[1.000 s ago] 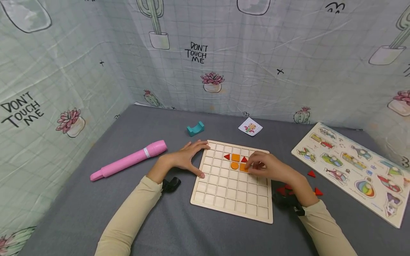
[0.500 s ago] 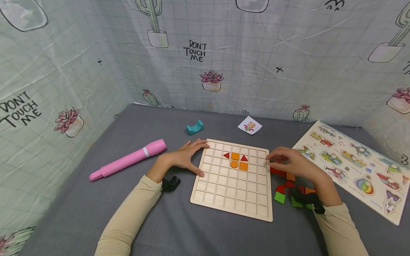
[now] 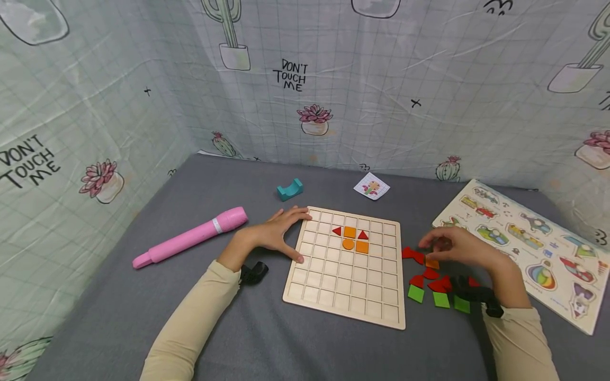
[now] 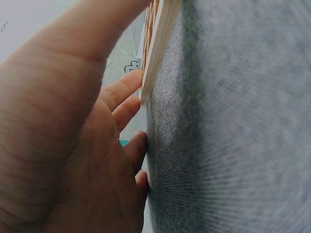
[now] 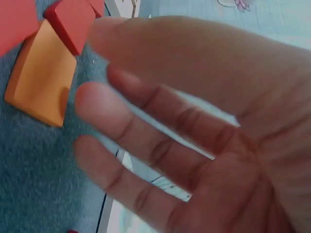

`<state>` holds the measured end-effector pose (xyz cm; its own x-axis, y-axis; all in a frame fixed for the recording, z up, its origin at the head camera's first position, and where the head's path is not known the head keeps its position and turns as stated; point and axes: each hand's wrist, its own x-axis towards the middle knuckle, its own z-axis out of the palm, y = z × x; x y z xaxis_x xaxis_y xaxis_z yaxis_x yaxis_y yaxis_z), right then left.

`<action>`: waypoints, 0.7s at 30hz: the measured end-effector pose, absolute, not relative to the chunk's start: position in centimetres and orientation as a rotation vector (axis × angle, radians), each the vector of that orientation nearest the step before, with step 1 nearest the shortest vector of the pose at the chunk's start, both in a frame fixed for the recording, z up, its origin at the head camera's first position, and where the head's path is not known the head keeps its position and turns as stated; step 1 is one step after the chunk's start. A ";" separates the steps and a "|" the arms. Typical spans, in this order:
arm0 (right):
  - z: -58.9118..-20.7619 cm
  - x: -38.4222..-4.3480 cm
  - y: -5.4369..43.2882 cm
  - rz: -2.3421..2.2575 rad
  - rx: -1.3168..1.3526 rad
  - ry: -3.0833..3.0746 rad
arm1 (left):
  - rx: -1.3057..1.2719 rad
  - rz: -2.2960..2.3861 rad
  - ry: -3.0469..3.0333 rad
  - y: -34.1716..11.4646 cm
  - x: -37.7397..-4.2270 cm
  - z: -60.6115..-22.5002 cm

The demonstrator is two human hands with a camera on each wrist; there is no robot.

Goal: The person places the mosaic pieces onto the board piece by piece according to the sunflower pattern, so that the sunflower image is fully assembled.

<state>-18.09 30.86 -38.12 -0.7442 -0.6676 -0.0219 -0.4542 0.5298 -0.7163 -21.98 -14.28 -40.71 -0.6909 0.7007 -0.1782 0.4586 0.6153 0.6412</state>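
Note:
The wooden grid board (image 3: pixel 333 288) lies in the middle of the table. In its upper cells sit two orange squares (image 3: pixel 362 247), an orange circle (image 3: pixel 348 244) and two red triangles (image 3: pixel 362 235). My left hand (image 3: pixel 275 234) spreads along the board's left edge, fingertips and thumb resting at the rim. To the right of the board my right hand (image 3: pixel 459 247) hovers over loose pieces, fingers loosely bent with nothing between them. An orange block (image 5: pixel 41 75) lies just beyond its fingertips in the right wrist view, beside red blocks (image 5: pixel 70 22).
Several red pieces (image 3: pixel 440 284) and three green squares (image 3: pixel 441 300) lie right of the board. A picture puzzle board (image 3: pixel 519 248) is at the right. Behind are a pattern card (image 3: pixel 371 187) and a teal arch block (image 3: pixel 290 189); a pink cylindrical tool (image 3: pixel 190 238) lies left.
My right hand has let go of an orange square on the board and moved right, over the loose pieces. The left hand has stayed at the board's edge.

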 end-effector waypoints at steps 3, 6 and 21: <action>-38.2 -18.1 31.3 -1.032 -0.890 2.413 | 0.932 0.804 2.424 -14.3 -22.0 -40.7; -38.3 -18.2 31.5 -1.036 -0.850 2.337 | 0.938 0.809 2.422 -14.4 -22.0 -40.7; -38.6 -18.1 31.0 -1.031 -0.834 2.447 | 0.930 0.793 2.427 -14.3 -21.9 -40.5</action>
